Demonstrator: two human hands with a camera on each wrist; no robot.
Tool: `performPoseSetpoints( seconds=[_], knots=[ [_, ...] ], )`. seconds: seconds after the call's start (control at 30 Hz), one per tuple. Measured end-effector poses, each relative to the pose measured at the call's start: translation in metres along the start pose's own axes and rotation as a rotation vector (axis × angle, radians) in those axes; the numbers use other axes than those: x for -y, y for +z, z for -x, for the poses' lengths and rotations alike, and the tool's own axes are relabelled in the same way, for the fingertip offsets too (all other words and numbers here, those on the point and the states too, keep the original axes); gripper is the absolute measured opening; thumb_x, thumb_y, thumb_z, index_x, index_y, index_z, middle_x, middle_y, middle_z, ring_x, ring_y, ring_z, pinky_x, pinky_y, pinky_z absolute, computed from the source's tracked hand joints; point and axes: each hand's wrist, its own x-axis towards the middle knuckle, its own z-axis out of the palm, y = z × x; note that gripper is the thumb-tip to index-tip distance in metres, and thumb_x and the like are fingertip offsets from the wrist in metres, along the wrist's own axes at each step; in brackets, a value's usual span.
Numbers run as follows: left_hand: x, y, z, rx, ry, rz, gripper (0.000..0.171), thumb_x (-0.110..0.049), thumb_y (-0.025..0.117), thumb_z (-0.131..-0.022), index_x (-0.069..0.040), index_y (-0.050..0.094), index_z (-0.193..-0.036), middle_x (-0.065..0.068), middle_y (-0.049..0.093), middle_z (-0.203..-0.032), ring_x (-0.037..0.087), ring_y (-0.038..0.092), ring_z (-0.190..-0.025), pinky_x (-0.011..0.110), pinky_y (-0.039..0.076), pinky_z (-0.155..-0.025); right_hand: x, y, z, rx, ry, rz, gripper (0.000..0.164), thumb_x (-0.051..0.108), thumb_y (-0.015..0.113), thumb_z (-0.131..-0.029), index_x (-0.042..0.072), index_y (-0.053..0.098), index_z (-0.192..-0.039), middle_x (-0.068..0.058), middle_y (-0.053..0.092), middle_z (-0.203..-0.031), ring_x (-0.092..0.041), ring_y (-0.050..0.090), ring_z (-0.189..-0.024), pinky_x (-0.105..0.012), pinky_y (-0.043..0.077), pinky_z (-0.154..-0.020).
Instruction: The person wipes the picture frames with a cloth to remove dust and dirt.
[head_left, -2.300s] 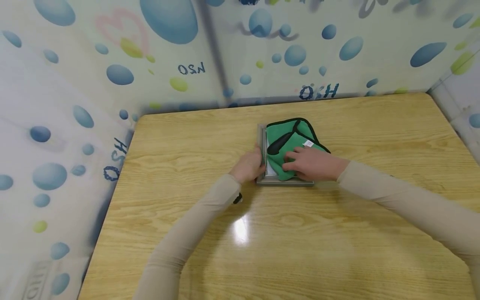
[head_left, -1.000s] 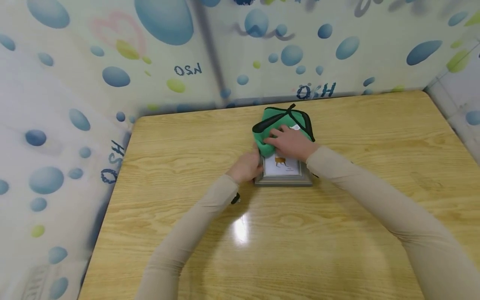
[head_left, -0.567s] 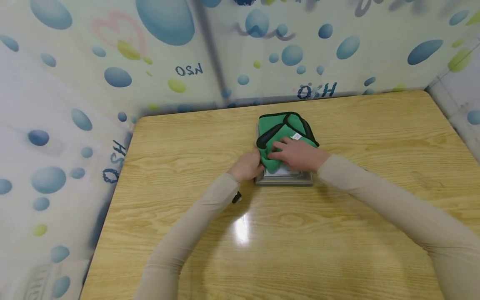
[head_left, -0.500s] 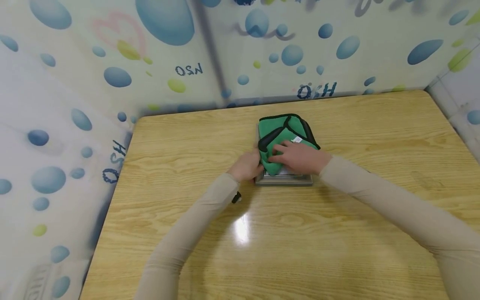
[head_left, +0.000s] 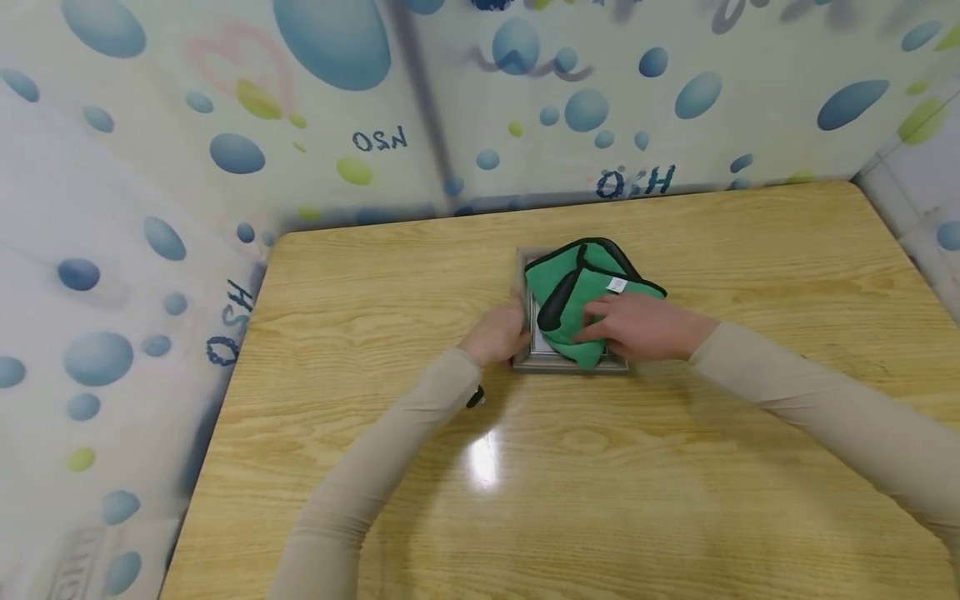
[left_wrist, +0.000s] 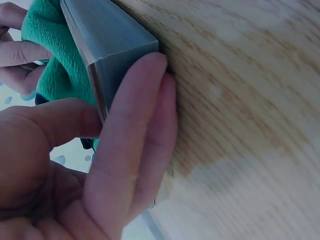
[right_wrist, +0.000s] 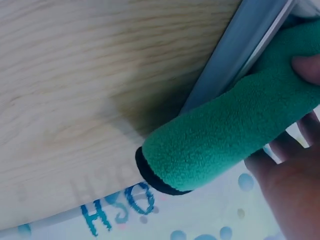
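A grey picture frame [head_left: 543, 364] lies flat on the wooden table, its picture mostly hidden under a folded green cloth [head_left: 553, 268] with black edging and a white label. At the frame's left side my left hand [head_left: 495, 333] holds it. The left wrist view shows that thumb on the upper edge and the fingers along the frame's outer side [left_wrist: 110, 40]. My right hand [head_left: 637, 325] grips the bunched cloth over the frame's lower right part. In the right wrist view, a thick cloth fold [right_wrist: 210, 132] hangs past the frame's edge [right_wrist: 232, 50].
The wooden table [head_left: 420, 275] extends around the frame on every side. Behind it stands a wall covering [head_left: 465, 100] printed with blue and green drops. A small black piece [head_left: 476, 397] shows at the left wrist, and a light reflection shines on the tabletop.
Earlier my right hand and the cloth went up to the frame's far end, baring part of the picture. They have since come back nearer and to the right. My left hand stays on the frame.
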Motion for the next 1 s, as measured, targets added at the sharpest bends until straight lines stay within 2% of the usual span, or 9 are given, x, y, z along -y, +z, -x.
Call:
performPoseSetpoints(
  seconds=[0.23,0.33,0.47,0.57,0.63,0.73,0.87,1.0],
  knots=[
    [-0.001,0.000,-0.002,-0.005,0.011,0.009,0.079,-0.014,0.058,-0.096,0.020,0.005,-0.144,0.013,0.064,-0.074,0.016,0.061,-0.050,0.024,0.050,-0.056,-0.010,-0.003,0.003,-0.043,0.102,-0.020,0.029,-0.007,0.064,-0.083,0.009,0.074,-0.106,-0.008,0.062,-0.101,-0.028,0.060,-0.093,-0.044,0.051,-0.079],
    [-0.002,0.001,-0.003,-0.003,-0.020,0.060,0.080,-0.014,0.058,-0.097,0.018,0.003,-0.145,0.012,0.063,-0.072,0.015,0.061,-0.048,0.023,0.050,-0.053,-0.019,-0.003,-0.003,-0.063,0.220,-0.027,0.026,-0.004,0.063,-0.087,0.007,0.072,-0.109,-0.010,0.063,-0.101,-0.028,0.062,-0.089,-0.043,0.052,-0.076],
    [-0.004,0.000,-0.004,-0.009,-0.058,0.115,0.083,-0.014,0.059,-0.096,0.015,0.001,-0.147,0.009,0.060,-0.066,0.014,0.058,-0.044,0.023,0.048,-0.046,-0.033,-0.007,-0.018,-0.103,0.426,-0.067,0.029,0.000,0.059,-0.091,0.003,0.066,-0.119,-0.014,0.062,-0.106,-0.030,0.062,-0.091,-0.044,0.052,-0.076],
    [-0.004,0.000,-0.003,-0.022,-0.065,0.099,0.085,-0.015,0.061,-0.095,0.016,0.001,-0.147,0.007,0.058,-0.062,0.013,0.055,-0.043,0.023,0.046,-0.045,-0.042,-0.012,-0.036,-0.158,0.517,-0.133,0.033,0.002,0.054,-0.094,-0.001,0.060,-0.126,-0.020,0.061,-0.114,-0.033,0.060,-0.096,-0.046,0.050,-0.078],
    [-0.004,0.000,-0.003,-0.032,-0.063,0.080,0.085,-0.016,0.062,-0.095,0.016,0.002,-0.147,0.006,0.056,-0.061,0.013,0.053,-0.044,0.024,0.046,-0.046,-0.045,-0.016,-0.051,-0.191,0.544,-0.170,0.034,0.002,0.050,-0.096,-0.002,0.057,-0.129,-0.021,0.061,-0.115,-0.034,0.059,-0.097,-0.046,0.048,-0.078],
    [-0.004,-0.001,-0.003,-0.044,-0.056,0.053,0.084,-0.017,0.061,-0.095,0.016,0.004,-0.146,0.005,0.055,-0.061,0.015,0.053,-0.046,0.026,0.048,-0.050,-0.046,-0.021,-0.075,-0.214,0.562,-0.199,0.034,0.005,0.047,-0.098,-0.001,0.056,-0.131,-0.021,0.063,-0.108,-0.033,0.058,-0.088,-0.044,0.046,-0.073],
    [-0.002,0.001,-0.003,-0.075,-0.025,0.025,0.081,-0.018,0.061,-0.095,0.018,0.008,-0.146,0.009,0.059,-0.064,0.021,0.060,-0.054,0.032,0.052,-0.057,-0.045,-0.022,-0.104,-0.178,0.560,-0.209,0.034,0.006,0.045,-0.100,0.003,0.054,-0.133,-0.020,0.062,-0.105,-0.033,0.059,-0.083,-0.043,0.045,-0.069],
    [0.000,0.002,-0.002,-0.097,-0.012,0.036,0.076,-0.015,0.059,-0.095,0.016,0.013,-0.146,0.009,0.059,-0.066,0.022,0.061,-0.058,0.031,0.051,-0.057,-0.045,-0.012,-0.126,-0.125,0.493,-0.163,0.031,0.005,0.048,-0.098,0.002,0.056,-0.128,-0.020,0.060,-0.114,-0.034,0.060,-0.095,-0.044,0.048,-0.076]
  ],
)
